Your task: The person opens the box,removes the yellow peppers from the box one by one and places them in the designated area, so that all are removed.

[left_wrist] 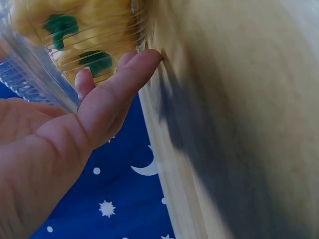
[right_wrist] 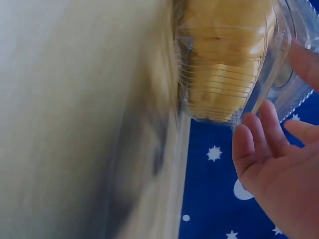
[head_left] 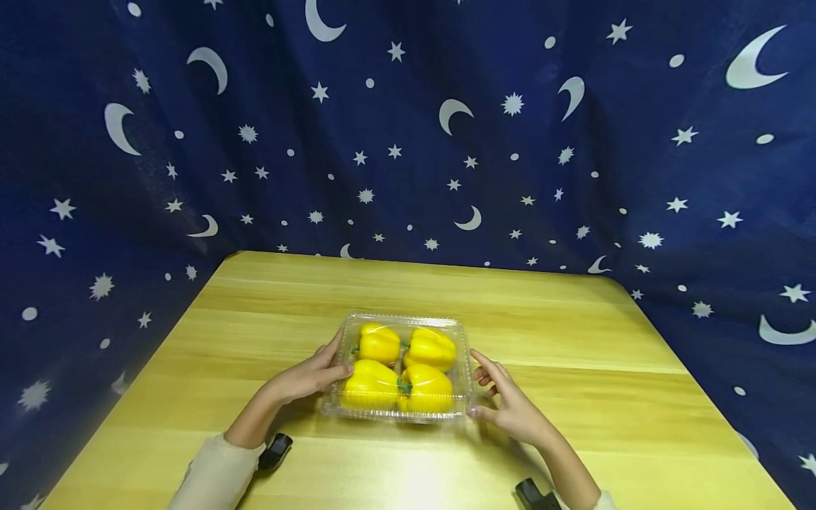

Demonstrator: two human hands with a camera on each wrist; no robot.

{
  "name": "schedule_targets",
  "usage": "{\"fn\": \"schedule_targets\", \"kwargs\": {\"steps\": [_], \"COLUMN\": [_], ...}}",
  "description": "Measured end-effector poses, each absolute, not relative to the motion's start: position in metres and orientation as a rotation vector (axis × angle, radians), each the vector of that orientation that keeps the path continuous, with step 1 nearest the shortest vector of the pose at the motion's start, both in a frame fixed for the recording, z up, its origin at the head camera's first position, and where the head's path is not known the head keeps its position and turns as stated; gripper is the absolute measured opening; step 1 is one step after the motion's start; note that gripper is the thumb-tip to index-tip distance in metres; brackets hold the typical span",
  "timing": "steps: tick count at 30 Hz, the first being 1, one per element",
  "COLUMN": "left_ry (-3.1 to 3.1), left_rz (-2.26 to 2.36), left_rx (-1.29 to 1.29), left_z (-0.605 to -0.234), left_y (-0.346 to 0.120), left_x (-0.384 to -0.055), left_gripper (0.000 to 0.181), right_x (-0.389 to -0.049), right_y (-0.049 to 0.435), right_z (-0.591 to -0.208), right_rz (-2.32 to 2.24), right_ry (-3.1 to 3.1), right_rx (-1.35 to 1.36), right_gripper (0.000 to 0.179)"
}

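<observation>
Several yellow bell peppers (head_left: 428, 388) with green stems sit inside a clear plastic clamshell container (head_left: 460, 333), its lid down over them. My left hand (head_left: 310, 374) grips the container's left side, thumb over the lid and fingers along the side wall. In the left wrist view, the fingers (left_wrist: 117, 89) reach along the ridged wall, low by the table. On the other side my right hand (head_left: 510, 404) is spread around the right edge, its thumb at the near corner and its index finger beside the rim. In the right wrist view, its loosely bent fingertips (right_wrist: 245, 132) are right at the container's edge.
The container is over a light wood-grain table (head_left: 574, 333), around its middle. A dark blue curtain (head_left: 408, 127) with white moons and stars hangs behind and along both sides. Black wrist devices (head_left: 275, 452) show by both sleeves.
</observation>
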State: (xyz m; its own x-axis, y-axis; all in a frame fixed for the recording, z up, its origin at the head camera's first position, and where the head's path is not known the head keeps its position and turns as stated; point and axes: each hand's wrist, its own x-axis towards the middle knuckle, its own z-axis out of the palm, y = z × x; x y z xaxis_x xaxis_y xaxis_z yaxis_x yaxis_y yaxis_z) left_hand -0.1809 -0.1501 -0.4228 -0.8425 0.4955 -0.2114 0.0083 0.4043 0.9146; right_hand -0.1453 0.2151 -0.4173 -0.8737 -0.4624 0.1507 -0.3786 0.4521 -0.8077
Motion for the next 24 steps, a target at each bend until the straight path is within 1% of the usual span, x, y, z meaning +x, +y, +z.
{"fn": "schedule_targets", "kwargs": {"steps": [5,11,16,20,22,24], "left_ry": [2.184,2.239,2.336,2.312,2.280,2.264], "left_rz": [1.452,1.435,1.394,1.386,1.384,1.386], "left_rx": [0.433,0.415,0.435,0.475,0.498,0.521], "left_z": [-0.427,-0.428,-0.425,-0.426,-0.427,-0.427], "left_y": [-0.151,-0.153,-0.155,-0.163,-0.168,-0.172], "left_x": [-0.180,-0.178,-0.176,-0.167,-0.161,-0.155], "left_gripper": [0.086,0.084,0.080,0.077,0.077,0.082], "right_x": [-0.149,-0.156,-0.159,-0.161,-0.162,-0.163], "right_y": [0.215,0.213,0.215,0.215,0.215,0.216], "right_z": [-0.421,-0.424,-0.424,-0.424,-0.424,-0.425], "right_rz": [-1.536,-1.528,-1.518,-1.513,-1.506,-1.514], "right_ry": [2.399,2.269,2.298,2.302,2.301,2.291], "right_rx": [-0.752,-0.745,-0.752,-0.769,-0.790,-0.800], "right_gripper": [0.094,0.087,0.085,0.085,0.085,0.085]}}
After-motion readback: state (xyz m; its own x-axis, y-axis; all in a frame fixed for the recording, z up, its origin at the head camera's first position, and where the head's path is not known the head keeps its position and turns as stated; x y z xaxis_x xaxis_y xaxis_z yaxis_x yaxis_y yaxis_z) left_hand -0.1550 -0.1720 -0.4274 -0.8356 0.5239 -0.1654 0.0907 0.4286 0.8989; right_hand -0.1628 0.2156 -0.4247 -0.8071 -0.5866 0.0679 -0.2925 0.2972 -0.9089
